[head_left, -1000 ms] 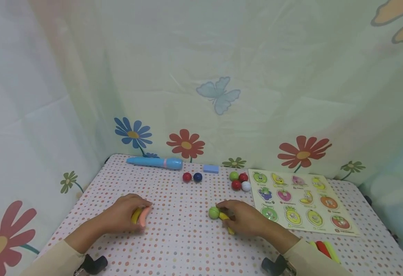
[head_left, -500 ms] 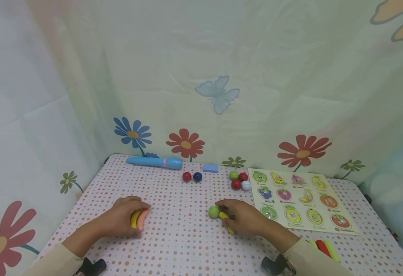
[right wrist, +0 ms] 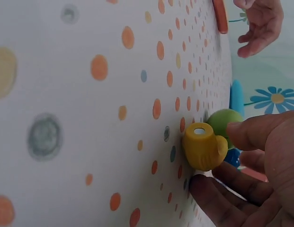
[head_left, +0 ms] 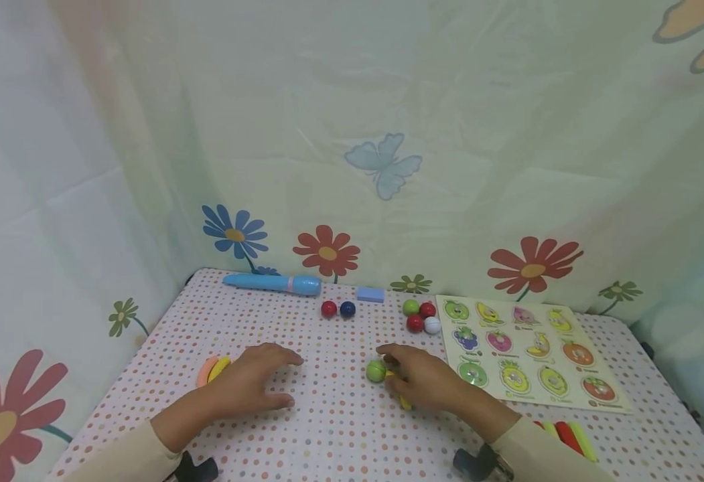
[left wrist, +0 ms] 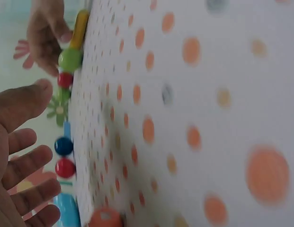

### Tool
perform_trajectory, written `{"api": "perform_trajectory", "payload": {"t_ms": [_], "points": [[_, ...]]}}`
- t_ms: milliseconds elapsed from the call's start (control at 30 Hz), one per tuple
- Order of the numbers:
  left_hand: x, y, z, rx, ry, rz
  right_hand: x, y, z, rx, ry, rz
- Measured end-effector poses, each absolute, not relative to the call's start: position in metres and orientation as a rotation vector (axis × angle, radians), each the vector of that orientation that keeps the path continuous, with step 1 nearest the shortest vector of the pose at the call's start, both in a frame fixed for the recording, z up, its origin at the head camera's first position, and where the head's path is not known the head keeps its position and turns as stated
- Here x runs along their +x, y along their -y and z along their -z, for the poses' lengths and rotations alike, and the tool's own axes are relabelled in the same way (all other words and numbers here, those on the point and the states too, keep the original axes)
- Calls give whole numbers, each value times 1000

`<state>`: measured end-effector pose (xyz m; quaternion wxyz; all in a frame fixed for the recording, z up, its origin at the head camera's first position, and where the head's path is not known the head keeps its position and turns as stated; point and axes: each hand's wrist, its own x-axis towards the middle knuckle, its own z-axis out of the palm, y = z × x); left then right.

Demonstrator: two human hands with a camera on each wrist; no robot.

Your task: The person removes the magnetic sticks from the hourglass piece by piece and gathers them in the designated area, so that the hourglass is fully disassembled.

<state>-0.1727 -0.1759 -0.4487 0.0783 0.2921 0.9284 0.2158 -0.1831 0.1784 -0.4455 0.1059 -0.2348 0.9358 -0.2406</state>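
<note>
My left hand hovers over the table with fingers spread and thumb apart, holding nothing. Behind its wrist lie a pink curved piece and a yellow curved piece, side by side. My right hand is loosely bent around another yellow piece, which has a small hole in its near end. In the right wrist view, gaps show between that piece and the thumb and fingertips. A green ball sits against its far end. The hand hides part of this yellow piece in the head view.
A blue pen-shaped thing, a red ball, a dark blue ball and a blue block lie at the back. Several balls cluster beside a fruit picture board. Red and green pieces lie near the right sleeve.
My left hand has let go of the pink and yellow curved pieces and moved right, its fingers spreading. Those pieces now lie to its left. My right hand's fingers have loosened slightly.
</note>
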Motion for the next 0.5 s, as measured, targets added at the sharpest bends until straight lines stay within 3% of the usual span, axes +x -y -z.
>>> {"api": "perform_trajectory", "payload": {"t_ms": [233,500], "points": [[-174,137,449,954,-2731,-598,-182,-185,439,-574,-2726,748],[-183,103,461,1068,-2708,-600,-185,-202,434,-810,-2531,809]]}}
